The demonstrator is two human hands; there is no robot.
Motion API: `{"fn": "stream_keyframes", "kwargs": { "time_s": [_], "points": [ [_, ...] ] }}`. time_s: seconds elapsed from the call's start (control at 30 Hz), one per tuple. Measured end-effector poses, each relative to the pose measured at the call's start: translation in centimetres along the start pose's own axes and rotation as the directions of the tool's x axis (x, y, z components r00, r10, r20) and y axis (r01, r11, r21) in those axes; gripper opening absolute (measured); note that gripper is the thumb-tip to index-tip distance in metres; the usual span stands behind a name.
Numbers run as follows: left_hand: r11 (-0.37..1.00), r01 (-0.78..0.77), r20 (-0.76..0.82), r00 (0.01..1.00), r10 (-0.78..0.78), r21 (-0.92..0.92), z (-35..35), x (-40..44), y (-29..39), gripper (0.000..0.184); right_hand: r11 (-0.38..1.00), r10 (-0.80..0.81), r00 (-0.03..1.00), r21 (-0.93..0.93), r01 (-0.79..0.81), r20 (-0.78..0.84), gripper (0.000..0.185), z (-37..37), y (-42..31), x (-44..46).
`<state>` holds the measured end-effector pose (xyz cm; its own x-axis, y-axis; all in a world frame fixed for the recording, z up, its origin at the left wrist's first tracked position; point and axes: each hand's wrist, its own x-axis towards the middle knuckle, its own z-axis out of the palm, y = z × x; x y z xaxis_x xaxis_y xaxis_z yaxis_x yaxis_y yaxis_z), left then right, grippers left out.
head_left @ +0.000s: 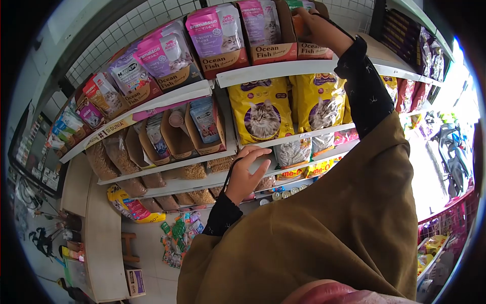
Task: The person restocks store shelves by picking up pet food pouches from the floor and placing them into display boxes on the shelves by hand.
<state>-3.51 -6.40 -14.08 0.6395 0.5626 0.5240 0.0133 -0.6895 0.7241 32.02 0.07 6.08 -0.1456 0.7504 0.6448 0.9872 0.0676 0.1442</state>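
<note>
Nearest to us, a loose olive-brown cloth garment (pixel 314 223) fills the lower middle of the frame. Just beyond it, at the centre, we see the left hand (pixel 247 177) with its fingers parted and nothing visible in them; it is near the shelf edge, and we cannot tell whether it touches it.

Farther along the black patterned sleeve (pixel 367 83), the right hand (pixel 316 33) is at the top of the frame, right of centre, over a brown cardboard display box printed "Ocean Fish" (pixel 315 50). We cannot tell whether its fingers grip anything. A green-topped packet (pixel 302 4) shows just behind them, at the box's upper end.

If that hand pulled against the cardboard, we think the box could slide over the white shelf edge (pixel 268 71). A sideways knock could tip the upright pink-and-purple foil pouch (pixel 260 23) next door. Below, the sleeve passes close to the glossy yellow cat-food bags (pixel 321 104), so a dropped elbow might catch one.

Farthest down, at lower left of centre, colourful small sachets (pixel 182 235) lie heaped on the floor, where a careless step could crush them.
</note>
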Motion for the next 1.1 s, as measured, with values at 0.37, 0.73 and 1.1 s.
{"fn": "stream_keyframes", "kwargs": {
  "time_s": [0.37, 0.73, 1.1],
  "points": [
    [1.000, 0.029, -0.032, 0.999, -0.029, 0.002, -0.3, -0.9, -0.3, 0.023, 0.994, -0.107, 0.974, -0.014, 0.106, -0.201, 0.039, -0.2, 0.4, -0.4],
    [0.999, 0.043, -0.005, 0.999, -0.043, 0.012, -0.1, -1.7, -1.0, 0.023, 0.976, 0.052, 0.872, 0.209, 0.058, -0.486, 0.013, -3.5, -5.7, -4.6],
    [0.900, 0.331, -0.063, 0.930, -0.362, -0.285, -2.2, -9.0, -4.3, 0.019, 0.446, 0.517, 0.856, 0.854, -0.267, -0.003, 0.020, 9.7, -19.9, -21.4]
  ]
}}
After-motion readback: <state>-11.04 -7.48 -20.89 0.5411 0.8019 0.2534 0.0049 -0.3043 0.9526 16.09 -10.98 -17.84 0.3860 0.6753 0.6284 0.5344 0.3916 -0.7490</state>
